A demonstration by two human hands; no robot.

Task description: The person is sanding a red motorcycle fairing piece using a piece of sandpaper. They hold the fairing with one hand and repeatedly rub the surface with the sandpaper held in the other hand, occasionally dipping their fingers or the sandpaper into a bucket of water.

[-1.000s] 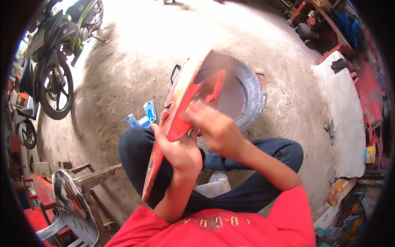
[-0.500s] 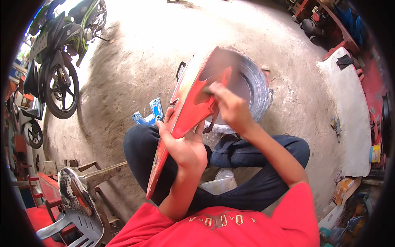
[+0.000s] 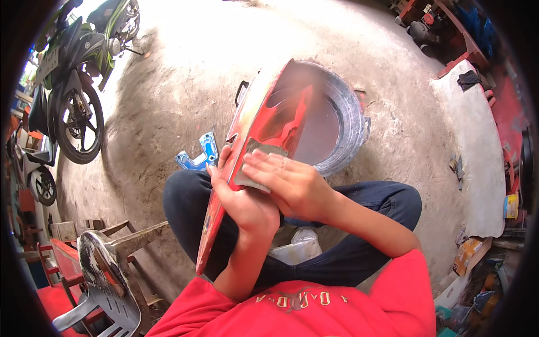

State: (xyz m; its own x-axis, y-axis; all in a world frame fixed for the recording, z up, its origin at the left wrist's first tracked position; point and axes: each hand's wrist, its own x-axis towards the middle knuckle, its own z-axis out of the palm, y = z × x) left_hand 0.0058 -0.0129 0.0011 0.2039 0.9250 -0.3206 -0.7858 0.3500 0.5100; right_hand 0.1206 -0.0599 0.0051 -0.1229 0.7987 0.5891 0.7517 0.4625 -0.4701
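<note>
I see my two hands working on one long red panel (image 3: 255, 140), held nearly upright over my lap with its lower tip near my left knee. My left hand (image 3: 244, 202) wraps around the panel's edge from behind, gripping it steady. My right hand (image 3: 292, 182) lies flat with fingers together, pressing one small grey sheet of sandpaper (image 3: 255, 165) against the panel's face. Half a second ago that hand was higher up the panel, near its middle; it has now slid down toward my left hand, which I judge to be one stroke of a rubbing pass. Beyond the panel sits one round basin (image 3: 342, 126) on the concrete floor (image 3: 185, 73). One blue plastic part (image 3: 202, 154) lies by my knee. Two motorbikes (image 3: 78, 73) stand at the upper left, and one grey plastic chair (image 3: 104, 281) sits at the lower left.
</note>
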